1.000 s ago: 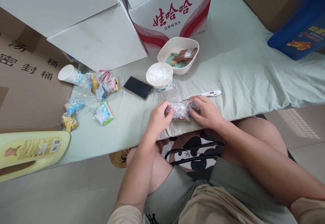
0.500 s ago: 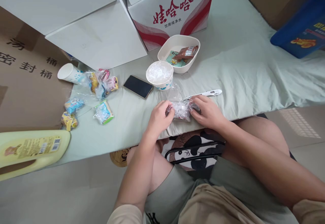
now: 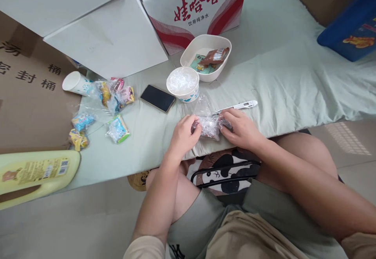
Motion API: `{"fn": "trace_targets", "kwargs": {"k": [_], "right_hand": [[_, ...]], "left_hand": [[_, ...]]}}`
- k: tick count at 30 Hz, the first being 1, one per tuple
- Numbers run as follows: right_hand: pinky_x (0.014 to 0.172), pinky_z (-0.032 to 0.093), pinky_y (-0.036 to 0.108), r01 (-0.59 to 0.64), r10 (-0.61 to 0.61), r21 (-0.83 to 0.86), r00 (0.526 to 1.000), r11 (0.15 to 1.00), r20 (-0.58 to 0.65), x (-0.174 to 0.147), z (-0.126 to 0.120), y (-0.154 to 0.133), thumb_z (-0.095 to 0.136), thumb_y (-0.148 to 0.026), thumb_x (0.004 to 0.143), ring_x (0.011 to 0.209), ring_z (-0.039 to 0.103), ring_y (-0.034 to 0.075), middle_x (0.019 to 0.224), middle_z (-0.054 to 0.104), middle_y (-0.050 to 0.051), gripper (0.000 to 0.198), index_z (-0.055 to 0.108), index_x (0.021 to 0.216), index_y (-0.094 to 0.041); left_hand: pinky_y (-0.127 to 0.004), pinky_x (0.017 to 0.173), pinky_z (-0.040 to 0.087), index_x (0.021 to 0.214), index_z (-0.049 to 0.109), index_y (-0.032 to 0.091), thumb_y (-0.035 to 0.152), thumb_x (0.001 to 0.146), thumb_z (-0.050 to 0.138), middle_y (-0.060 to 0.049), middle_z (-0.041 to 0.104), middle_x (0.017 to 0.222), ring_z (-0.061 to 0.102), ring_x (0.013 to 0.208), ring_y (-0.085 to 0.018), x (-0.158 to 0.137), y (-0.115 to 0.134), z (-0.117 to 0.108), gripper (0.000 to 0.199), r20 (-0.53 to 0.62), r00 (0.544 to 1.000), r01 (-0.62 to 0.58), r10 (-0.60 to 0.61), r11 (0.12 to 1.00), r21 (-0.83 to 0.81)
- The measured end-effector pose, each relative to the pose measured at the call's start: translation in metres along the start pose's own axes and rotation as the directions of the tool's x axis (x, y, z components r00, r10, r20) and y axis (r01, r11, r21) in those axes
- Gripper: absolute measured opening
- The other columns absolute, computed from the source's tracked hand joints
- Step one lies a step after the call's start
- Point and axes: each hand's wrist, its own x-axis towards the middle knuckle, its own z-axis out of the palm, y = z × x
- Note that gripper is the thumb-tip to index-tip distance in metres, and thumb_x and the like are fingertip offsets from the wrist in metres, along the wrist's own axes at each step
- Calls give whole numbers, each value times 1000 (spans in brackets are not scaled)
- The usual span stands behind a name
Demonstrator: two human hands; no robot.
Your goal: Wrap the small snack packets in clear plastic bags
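one head camera looks steeply down, close over the bed edge point(image 3: 123, 169).

Seen on the green sheet point(image 3: 279, 75): black phone point(image 3: 158, 98), white bowl point(image 3: 192, 51), paper cup point(image 3: 182, 85), scattered snack packets point(image 3: 117, 130), white pen point(image 3: 239, 105).

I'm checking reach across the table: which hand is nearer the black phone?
The left hand. It lies just right of and below the phone, gripping the clear plastic bag. The right hand holds the bag's far end.

clear packet point(image 3: 209, 126) contents blurred, yellow bottle point(image 3: 35, 173) cut off at left edge
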Motion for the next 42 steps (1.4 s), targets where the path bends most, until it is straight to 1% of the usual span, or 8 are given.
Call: {"fn": "trace_targets", "kwargs": {"k": [4, 9, 13, 19, 29, 42], "right_hand": [[86, 51, 48, -6, 5, 7, 1000, 1000, 11, 0, -1, 0, 52, -22, 87, 98, 63, 32, 104, 67, 14, 10, 56, 95, -22], [87, 50, 48, 0, -1, 30, 999, 1000, 42, 0, -4, 0, 56, -25, 85, 99, 62, 32, 105, 66, 14, 12, 56, 96, -21], [87, 50, 48, 2, -3, 30, 999, 1000, 54, -1, -6, 0, 55, -28, 85, 100, 62, 33, 105, 66, 14, 13, 57, 96, -21], [87, 49, 46, -6, 6, 8, 998, 1000, 68, -1, -6, -1, 53, -28, 87, 100, 62, 31, 104, 66, 13, 12, 56, 97, -21], [88, 50, 49, -1, 1, 3, 997, 1000, 71, -2, -6, -3, 52, -27, 89, 102, 62, 34, 108, 66, 16, 13, 57, 97, -19], [87, 49, 48, -11, 11, 8, 997, 1000, 76, -2, -6, -2, 51, -26, 88, 104, 62, 33, 108, 65, 16, 13, 57, 98, -19]], "left_hand": [[-30, 73, 41, 84, 52, 22, 18, 89, 51, -1, 55, 82, 53, 76, -17, 0, 1, 0, 7, 6, 1000, 5, -5, 1000, 5], [-30, 75, 42, 84, 52, 22, 18, 89, 51, -1, 56, 83, 54, 77, -17, 0, 1, 0, 7, 10, 1000, 11, -11, 1000, 14], [-31, 76, 43, 85, 53, 22, 17, 88, 51, -2, 57, 84, 54, 79, -17, -1, 1, 0, 6, 9, 1000, 4, -5, 1000, 22], [-30, 75, 43, 85, 52, 21, 16, 89, 50, -1, 56, 84, 54, 79, -16, -1, 4, -1, 7, 17, 1000, 10, -11, 999, 40], [-29, 74, 43, 86, 52, 21, 16, 90, 50, -1, 58, 85, 54, 78, -16, -2, 3, -1, 7, 20, 1000, 0, -1, 999, 45], [-29, 75, 44, 86, 53, 21, 17, 90, 50, -1, 57, 83, 55, 78, -16, -1, 3, -1, 7, 11, 1000, -16, 15, 998, 53]]}}
